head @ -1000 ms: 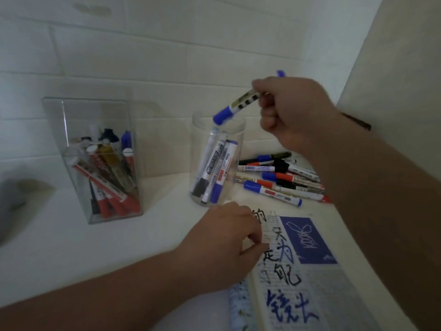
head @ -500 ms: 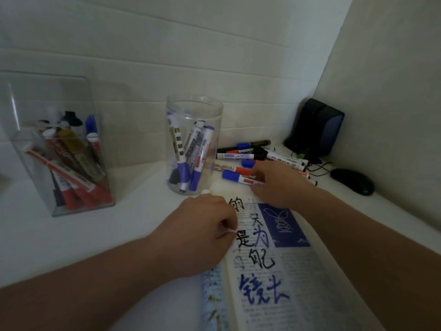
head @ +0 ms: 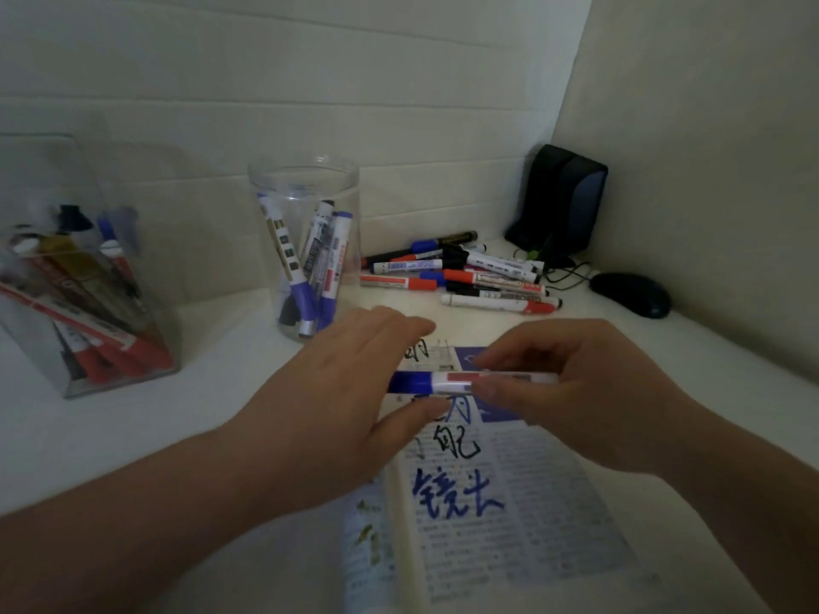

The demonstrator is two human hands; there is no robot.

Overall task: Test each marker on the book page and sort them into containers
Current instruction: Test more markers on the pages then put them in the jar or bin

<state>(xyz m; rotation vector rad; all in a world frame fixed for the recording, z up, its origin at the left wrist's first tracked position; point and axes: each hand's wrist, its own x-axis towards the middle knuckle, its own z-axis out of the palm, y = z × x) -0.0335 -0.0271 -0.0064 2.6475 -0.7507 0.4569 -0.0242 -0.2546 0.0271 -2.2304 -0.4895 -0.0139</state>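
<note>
Right hand (head: 576, 392): I pinch the barrel of the blue-capped marker (head: 447, 382) between thumb and fingertips and hold it level.
Left hand (head: 345, 392): my fingers are nearly straight and spread wide at the cap end, thumb below and fingers above. I cannot tell whether they touch the cap.
Marker: in the air above the open book (head: 509, 525), cap toward my left.
Book: open on the table (head: 199, 383), with blue and black strokes on its page.
Round jar (head: 350, 206): behind my left hand, a few markers standing inside.
Square container (head: 44, 179): far left, holding mostly red markers.
Loose markers (head: 465, 277): heaped behind the book, near the black speaker (head: 560, 197) and mouse (head: 629, 294).
</note>
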